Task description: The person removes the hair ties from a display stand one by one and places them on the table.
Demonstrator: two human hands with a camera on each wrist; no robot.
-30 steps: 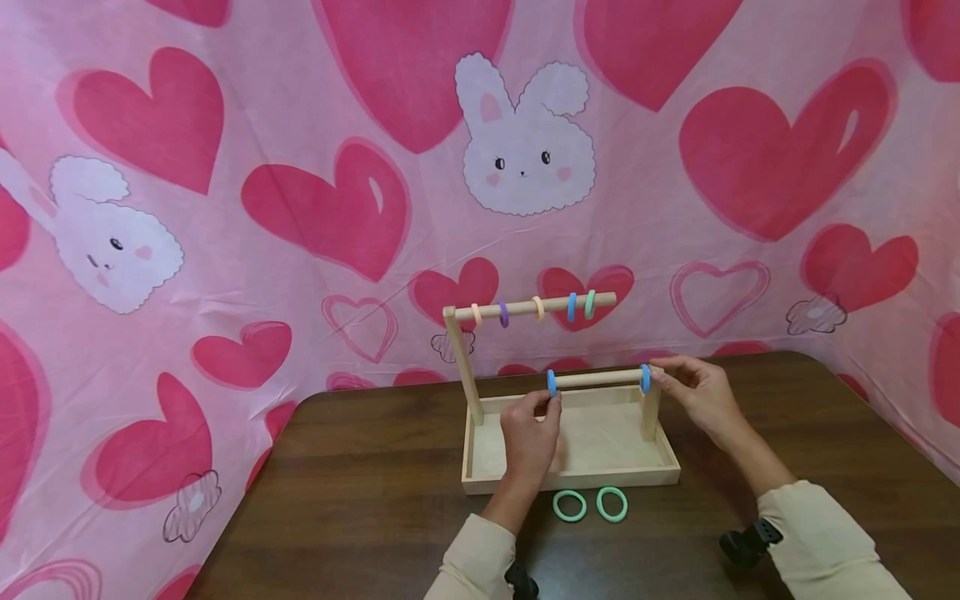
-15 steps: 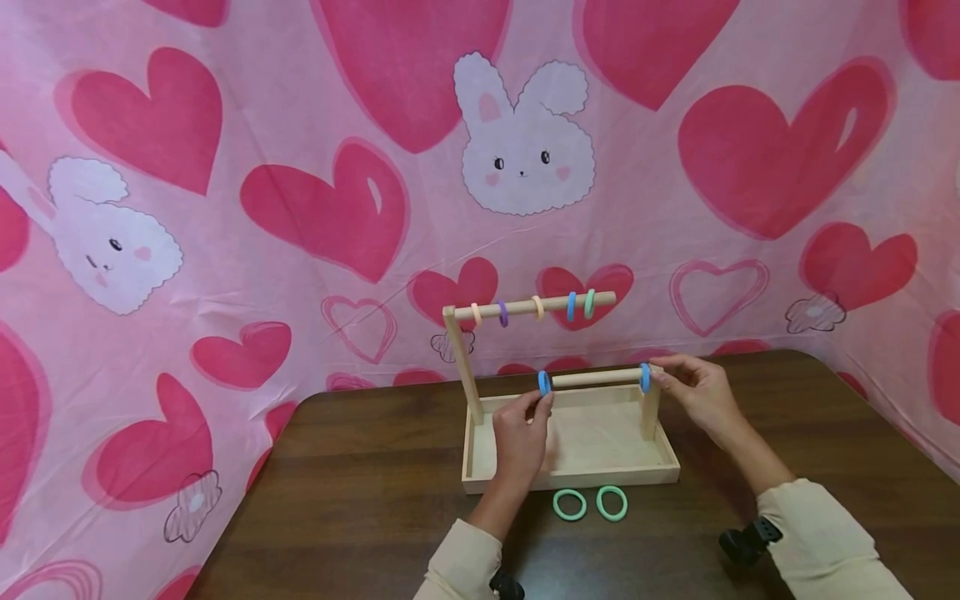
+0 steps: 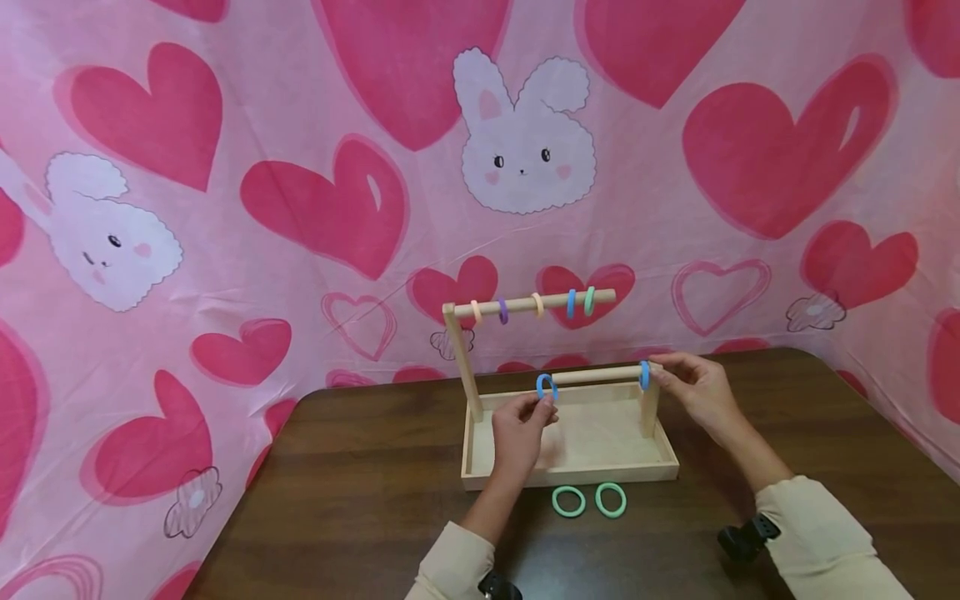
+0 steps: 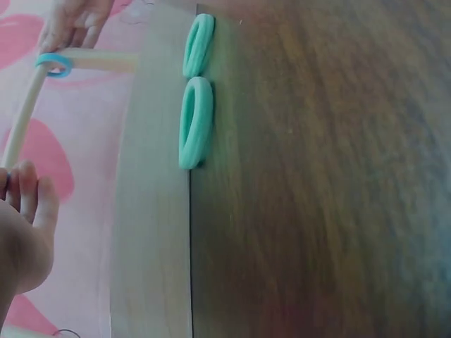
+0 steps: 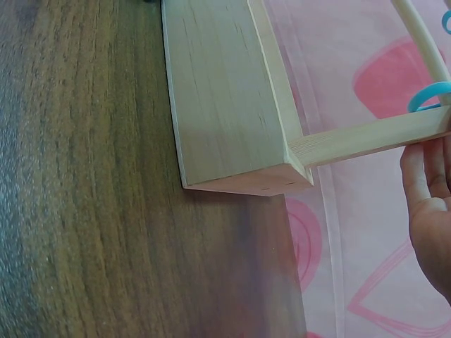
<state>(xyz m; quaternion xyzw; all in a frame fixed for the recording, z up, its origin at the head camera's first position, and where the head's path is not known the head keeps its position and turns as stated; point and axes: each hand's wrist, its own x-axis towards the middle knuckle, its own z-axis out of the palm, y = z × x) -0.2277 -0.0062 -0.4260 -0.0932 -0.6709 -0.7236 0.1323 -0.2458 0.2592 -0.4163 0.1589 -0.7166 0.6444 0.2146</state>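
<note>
In the head view my left hand (image 3: 517, 437) pinches a blue ring (image 3: 539, 388) between thumb and fingertips, right at the free left end of the lower wooden rod (image 3: 596, 375). The ring's hole faces partly toward the camera; whether the rod tip is inside it, I cannot tell. My right hand (image 3: 697, 392) grips the top of the short right post (image 5: 373, 141) of the wooden stand. Beside those fingers another blue ring (image 3: 645, 375) hangs around the rod near the post. Two green rings (image 3: 568, 502) lie on the table in front of the stand's tray base (image 3: 607, 476).
Above, an upper rod (image 3: 557, 301) carries several rings: peach, purple, blue and green. It rises from a tall left post (image 3: 463, 362). The brown table (image 3: 345, 492) ends at a pink heart-patterned cloth (image 3: 300, 108) behind.
My left hand has drawn the blue ring slightly left from the lower rod's end and turned it to face the camera more. The right hand stays at the post.
</note>
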